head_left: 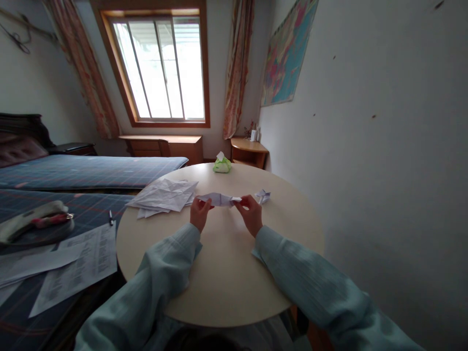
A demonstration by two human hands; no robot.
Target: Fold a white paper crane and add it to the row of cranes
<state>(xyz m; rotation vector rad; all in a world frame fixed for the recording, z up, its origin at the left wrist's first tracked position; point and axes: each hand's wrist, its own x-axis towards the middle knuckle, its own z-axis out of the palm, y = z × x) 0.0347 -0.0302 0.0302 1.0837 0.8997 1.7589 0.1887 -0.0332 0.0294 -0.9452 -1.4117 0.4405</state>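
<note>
Between my hands, over the round table (226, 273), a narrow folded piece of white paper (220, 199) is held out lengthwise. My left hand (199, 213) pinches its left end between thumb and fingers. At the other end, my right hand (250, 213) grips the paper with thumb and fingertips. Just beyond my right hand lies a small folded paper piece (263, 196) on the tabletop. Left of my left hand, a pile of creased white sheets (164, 195) is spread near the table's edge.
A green tissue pack (222, 164) stands at the table's far side. To the left is a bed (91, 168) with printed sheets (82, 263), a pen (110, 218) and a pale bag-like item (32, 222) near me. The white wall (383, 170) rises close on the right.
</note>
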